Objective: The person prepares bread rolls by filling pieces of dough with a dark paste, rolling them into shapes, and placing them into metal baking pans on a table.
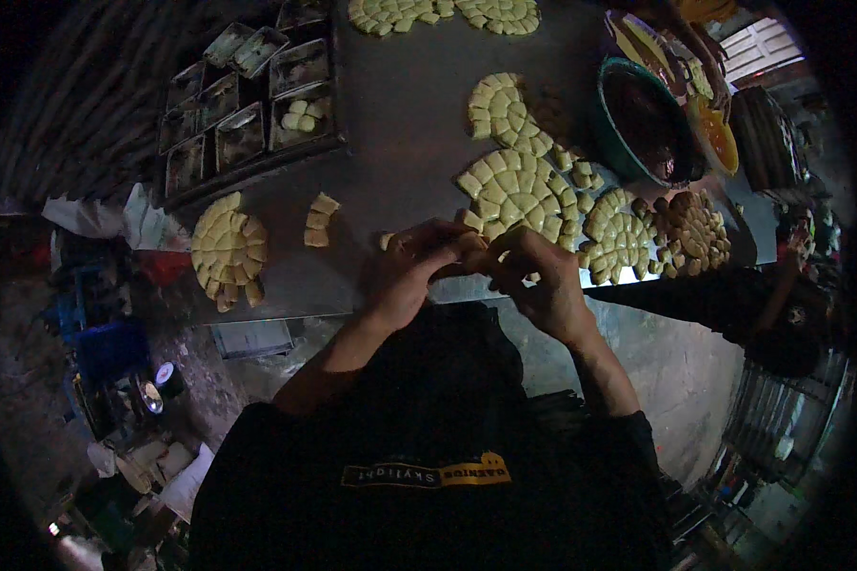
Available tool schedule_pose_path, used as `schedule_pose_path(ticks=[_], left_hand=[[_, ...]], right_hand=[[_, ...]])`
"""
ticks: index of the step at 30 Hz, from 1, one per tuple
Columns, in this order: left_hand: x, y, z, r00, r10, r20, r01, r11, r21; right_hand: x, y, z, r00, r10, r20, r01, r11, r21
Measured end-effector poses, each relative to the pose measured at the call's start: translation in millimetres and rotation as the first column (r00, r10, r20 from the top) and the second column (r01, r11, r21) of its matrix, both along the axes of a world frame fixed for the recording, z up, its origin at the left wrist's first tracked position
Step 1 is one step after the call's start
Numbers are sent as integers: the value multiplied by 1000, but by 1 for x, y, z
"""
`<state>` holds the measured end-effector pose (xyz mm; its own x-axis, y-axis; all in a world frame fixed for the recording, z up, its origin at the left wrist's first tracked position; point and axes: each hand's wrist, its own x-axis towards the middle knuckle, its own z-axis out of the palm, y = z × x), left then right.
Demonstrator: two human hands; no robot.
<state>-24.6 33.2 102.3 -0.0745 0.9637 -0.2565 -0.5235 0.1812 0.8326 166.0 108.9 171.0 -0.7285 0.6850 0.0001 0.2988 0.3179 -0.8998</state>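
Observation:
At the near edge of the table, my left hand (pixel 411 271) and my right hand (pixel 543 276) meet with fingers closed around a small dough piece (pixel 472 246), mostly hidden by the fingers. Just beyond them lies a round slab of pale dough (pixel 509 193) cut into chunks, with another cut slab (pixel 507 109) behind it. Right of my right hand sit more pale dough pieces (pixel 617 233) and browner dough balls (pixel 697 231). A curved strip of dough (pixel 320 220) lies to the left, and farther left is another cut dough round (pixel 229 249).
A dark tray of metal loaf tins (pixel 241 133) stands at the far left; one tin holds dough balls (pixel 303 116). A green basin (pixel 605 114) with dark filling stands at the right. Another person (pixel 781 324) is at the right edge. More dough (pixel 498 13) lies at the back.

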Motion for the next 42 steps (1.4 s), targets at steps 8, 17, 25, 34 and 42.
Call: schedule_pose_path(ticks=[8, 17, 25, 34, 42], left_hand=[[23, 7, -1, 718, 144, -681, 89, 951, 295], [62, 16, 1, 988, 109, -109, -123, 983, -137], [48, 15, 10, 993, -107, 46, 109, 993, -46], [49, -2, -24, 985, -92, -149, 85, 995, -51], [21, -48, -102, 968, 251, 31, -236, 941, -242]], right_hand=[[21, 32, -8, 998, 38, 56, -49, 976, 213], [34, 54, -23, 994, 69, 82, -81, 985, 150], [45, 73, -32, 928, 366, -68, -369, 929, -41], [24, 44, -37, 965, 239, 107, -254, 953, 166], [-4, -14, -79, 896, 408, 175, -441, 775, 453]])
